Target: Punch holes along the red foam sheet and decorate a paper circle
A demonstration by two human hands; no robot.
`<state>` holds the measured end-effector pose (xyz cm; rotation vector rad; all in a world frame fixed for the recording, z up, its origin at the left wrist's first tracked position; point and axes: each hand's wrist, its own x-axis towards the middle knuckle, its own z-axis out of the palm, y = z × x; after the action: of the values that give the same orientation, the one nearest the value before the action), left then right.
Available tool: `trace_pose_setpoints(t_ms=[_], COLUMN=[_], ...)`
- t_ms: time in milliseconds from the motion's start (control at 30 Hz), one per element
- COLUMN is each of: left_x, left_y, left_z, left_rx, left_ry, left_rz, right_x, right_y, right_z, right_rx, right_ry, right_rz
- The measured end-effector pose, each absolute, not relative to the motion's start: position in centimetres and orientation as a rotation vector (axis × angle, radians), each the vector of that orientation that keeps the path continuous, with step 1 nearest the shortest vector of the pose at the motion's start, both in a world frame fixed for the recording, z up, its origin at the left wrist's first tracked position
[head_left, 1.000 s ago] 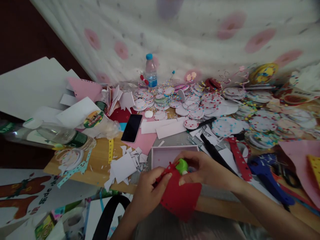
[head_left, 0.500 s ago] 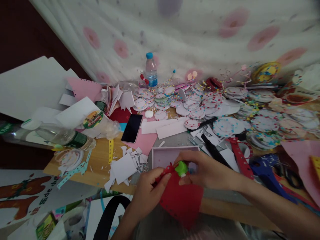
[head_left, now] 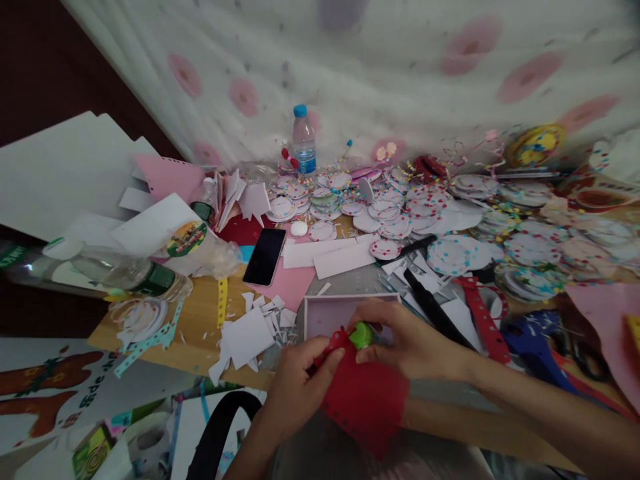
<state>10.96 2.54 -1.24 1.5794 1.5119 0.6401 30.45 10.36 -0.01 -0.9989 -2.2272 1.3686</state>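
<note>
- Surface (head_left: 195,303): wooden, crowded; we see decorated paper discs (head_left: 453,253) piled toward the back and right.
- Red sheet (head_left: 373,393): held in front of the tray, in the air near the front edge of the surface; its lower part hangs free. We judge that this loose part could swing and pull the upper edge askew if the left grip slackens.
- Tray (head_left: 325,313): shallow, pale, just behind the hands, partly hidden by the right one.
- Right hand (head_left: 405,343): closed around the green punch, thumb low, fingers over the top. A slip of the thumb could tilt the tool, we think.
- Left hand (head_left: 295,380): pinching the sheet's upper left edge, near the tool. Fingertips this close could get nipped if the two hands drift together.
- Green punch (head_left: 361,335): at the sheet's upper edge; we cannot tell whether paper sits inside it.
- Holes (head_left: 340,411): small, along the sheet's lower left edge. Set too near one another, they could tear the margin.
</note>
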Motion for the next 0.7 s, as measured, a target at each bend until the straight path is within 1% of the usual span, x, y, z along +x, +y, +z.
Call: trace_pose_setpoints(t_ms=[167,333,533,700], left_x=[10.9,10.8,10.9,10.8], left_y=[2.5,2.4,2.4,2.5], left_z=[-1.2,-1.0,-1.0,-1.0], left_rx=[1.527,1.459,1.490,1.480], left_ry=[1.511,1.527,1.556,1.555], left_rz=[0.659,0.728,0.759,0.742], right_x=[30.6,31.3,31.6,31.3], right_y=[10.4,10.6,10.7,10.6], right_z=[-0.3,0.1,0.3,0.2], right_rx=[-1.007,-1.026,-1.002,-1.006], right_ry=[-2.167,-2.183,-2.201,-2.247], right_rz=[1.448,1.402,1.491,1.446])
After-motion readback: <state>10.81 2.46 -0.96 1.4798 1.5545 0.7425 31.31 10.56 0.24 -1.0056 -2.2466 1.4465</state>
